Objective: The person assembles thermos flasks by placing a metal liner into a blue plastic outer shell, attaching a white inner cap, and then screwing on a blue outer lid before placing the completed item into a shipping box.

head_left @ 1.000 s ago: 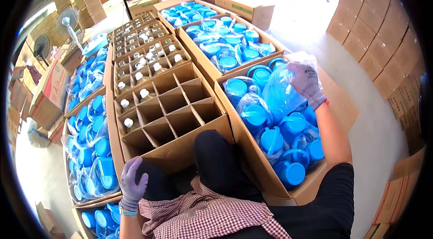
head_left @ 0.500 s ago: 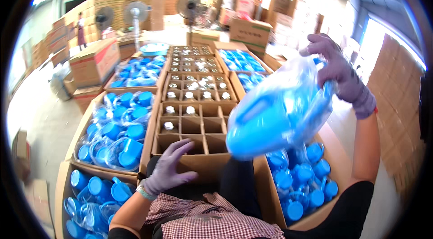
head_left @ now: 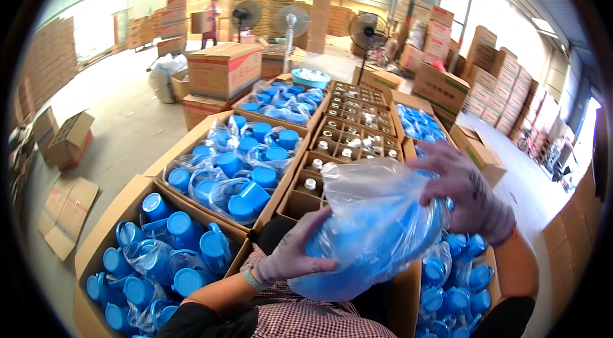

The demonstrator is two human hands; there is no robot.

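In front of my body is a large blue plastic jug point(head_left: 377, 236) wrapped in a loose clear plastic bag point(head_left: 351, 178), tilted on its side. My left hand point(head_left: 297, 252), in a grey-purple glove, grips its left end with the thumb across the near side; some fingers are hidden behind the bag. My right hand point(head_left: 469, 191), gloved alike, curls its fingers over the upper right end. Beneath it a divided carton point(head_left: 297, 204) holds clear bottles with pale caps, partly hidden by the bag.
Cartons of bagged blue cups point(head_left: 223, 169) and blue mugs point(head_left: 185, 229) stand to my left, another carton of blue cups point(head_left: 453, 280) to my right. Farther off are a blue basin point(head_left: 311, 77), several standing fans point(head_left: 292, 22), stacked boxes and a person point(head_left: 211, 22) with a carton.
The bagged jug has come down from the raised right hand to in front of my body. My left hand, open and apart before, now grips it. The view has swung left.
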